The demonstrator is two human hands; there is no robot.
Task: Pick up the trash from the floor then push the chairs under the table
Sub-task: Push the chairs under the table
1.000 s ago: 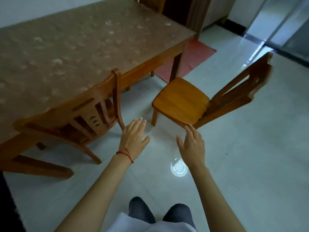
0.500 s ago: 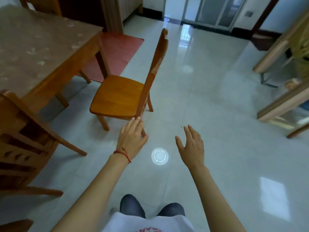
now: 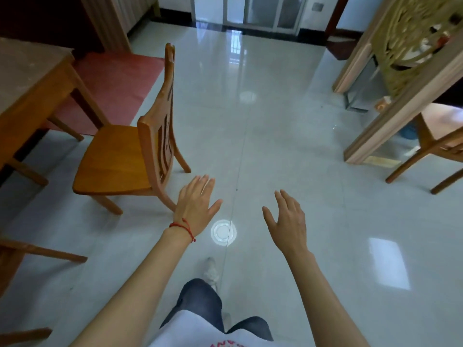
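A wooden chair (image 3: 117,161) stands pulled out from the wooden table (image 3: 27,78) at the left, its back toward me. My left hand (image 3: 196,205), with a red string at the wrist, hovers open just right of the chair's rear leg and touches nothing. Held out to the right of it, my right hand (image 3: 288,219) is open too, fingers spread and empty. Between the hands a round white spot (image 3: 223,232) shows on the glossy floor; I cannot tell whether it is an object or a light reflection. No other trash is visible.
A red mat (image 3: 115,83) lies beyond the chair. Legs of a second chair (image 3: 37,251) show at the left edge. At the right stand a carved wooden partition (image 3: 400,71) and another chair (image 3: 438,146). Pale tiled floor (image 3: 275,146) stretches ahead to a glass door.
My view has swung right, away from the table and first chair, toward the open floor. Both hands stay held out open in front of me. One foot has stepped forward.
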